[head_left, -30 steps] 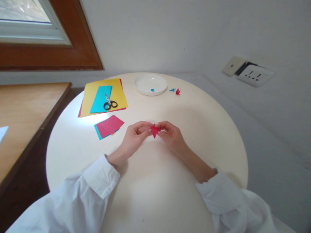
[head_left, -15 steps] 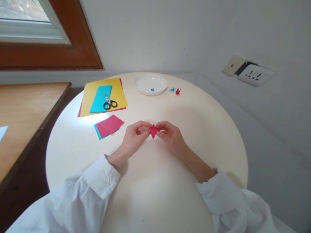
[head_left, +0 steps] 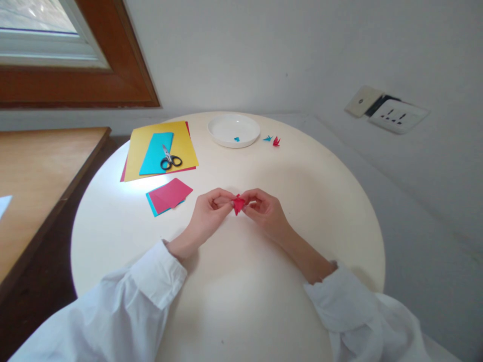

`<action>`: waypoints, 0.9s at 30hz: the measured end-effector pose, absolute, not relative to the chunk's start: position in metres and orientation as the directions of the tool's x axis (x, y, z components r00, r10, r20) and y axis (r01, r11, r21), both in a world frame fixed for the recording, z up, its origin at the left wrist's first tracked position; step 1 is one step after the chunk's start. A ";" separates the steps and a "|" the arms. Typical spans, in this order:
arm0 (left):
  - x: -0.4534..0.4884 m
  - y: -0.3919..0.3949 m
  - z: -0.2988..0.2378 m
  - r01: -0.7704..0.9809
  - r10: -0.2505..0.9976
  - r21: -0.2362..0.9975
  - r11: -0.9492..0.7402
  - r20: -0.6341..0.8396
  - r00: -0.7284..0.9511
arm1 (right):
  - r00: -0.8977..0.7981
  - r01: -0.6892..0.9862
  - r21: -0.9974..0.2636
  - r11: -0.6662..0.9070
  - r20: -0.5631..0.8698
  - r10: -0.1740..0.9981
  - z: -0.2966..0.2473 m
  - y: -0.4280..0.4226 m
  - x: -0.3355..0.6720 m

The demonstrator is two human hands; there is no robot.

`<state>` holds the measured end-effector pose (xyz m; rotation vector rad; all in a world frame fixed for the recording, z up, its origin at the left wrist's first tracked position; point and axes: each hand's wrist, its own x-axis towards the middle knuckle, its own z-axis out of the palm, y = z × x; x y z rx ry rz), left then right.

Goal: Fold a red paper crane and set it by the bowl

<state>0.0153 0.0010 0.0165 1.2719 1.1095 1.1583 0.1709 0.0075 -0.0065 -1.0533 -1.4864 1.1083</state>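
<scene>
Both hands meet over the middle of the round cream table. My left hand and my right hand pinch a small folded red paper piece between their fingertips, one from each side. The piece is crumpled into a narrow pointed shape. White sleeves cover both forearms.
A white plate with a tiny blue paper bit stands at the back. Beside it lie a small blue and a small red folded figure. Black scissors rest on blue and yellow sheets. Red-on-blue squares lie left of my hands.
The red paper piece has been folded narrower between my fingertips. Both hands stay in the same place.
</scene>
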 end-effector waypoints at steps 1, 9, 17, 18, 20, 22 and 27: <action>0.015 0.001 0.016 -0.021 0.994 0.999 -0.028 0.030 0.108 | -0.155 0.095 -0.972 0.213 0.197 0.968 -0.006 0.007 0.171; 0.014 0.003 0.016 -0.053 0.992 0.998 -0.028 0.035 0.121 | -0.131 0.052 -0.975 0.216 0.208 0.969 -0.001 0.006 0.171; 0.015 0.003 0.017 0.046 0.994 0.997 -0.061 0.056 0.098 | -0.058 0.105 -0.970 0.217 0.212 0.976 -0.004 0.007 0.172; 0.015 0.003 0.017 0.054 0.994 0.996 -0.065 0.060 0.097 | -0.053 0.113 -0.969 0.219 0.214 0.975 -0.004 0.007 0.172; 0.014 0.003 0.018 0.063 0.993 0.996 -0.067 0.060 0.098 | -0.044 0.120 -0.968 0.222 0.218 0.975 -0.003 0.007 0.172; 0.014 0.002 0.018 0.064 0.994 0.996 -0.061 0.054 0.098 | -0.031 0.121 -0.968 0.218 0.216 0.976 -0.003 0.006 0.171; 0.016 0.003 0.015 -0.029 0.996 1.000 -0.013 0.015 0.084 | 0.011 0.086 -0.977 0.196 0.198 0.980 -0.003 0.006 0.169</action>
